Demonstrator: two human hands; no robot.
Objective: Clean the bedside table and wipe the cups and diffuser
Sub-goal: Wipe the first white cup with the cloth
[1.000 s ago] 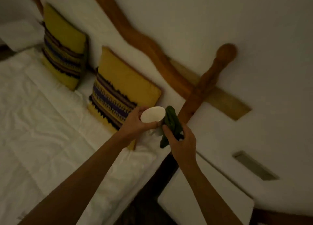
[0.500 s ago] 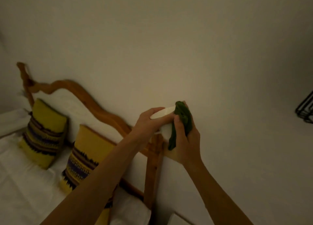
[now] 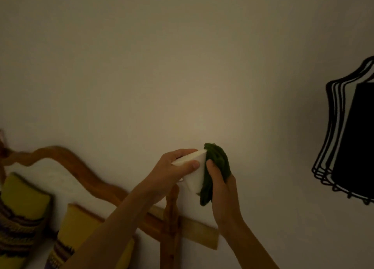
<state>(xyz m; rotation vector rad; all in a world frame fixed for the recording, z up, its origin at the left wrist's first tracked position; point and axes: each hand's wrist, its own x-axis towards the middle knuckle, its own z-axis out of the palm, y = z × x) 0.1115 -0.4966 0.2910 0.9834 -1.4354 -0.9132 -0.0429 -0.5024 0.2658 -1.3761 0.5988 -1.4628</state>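
A white cup [image 3: 194, 173] is held up in front of the pale wall, tilted with its rim toward the upper left. My left hand [image 3: 170, 173] grips it at the rim, thumb across the near side. My right hand [image 3: 220, 189] holds a bunched dark green cloth [image 3: 214, 171] and presses it against the cup's right side. The bedside table and the diffuser are out of view.
A curved wooden headboard [image 3: 85, 167] with a turned post [image 3: 171, 228] runs along the lower left. Two yellow patterned cushions [image 3: 22, 214] lean against it. Black wire hangers and a dark garment [image 3: 352, 139] hang at the right edge.
The view has tilted upward from the bed to the wall. Both hands stay on the cup, and the green cloth has shifted along the cup's right side.
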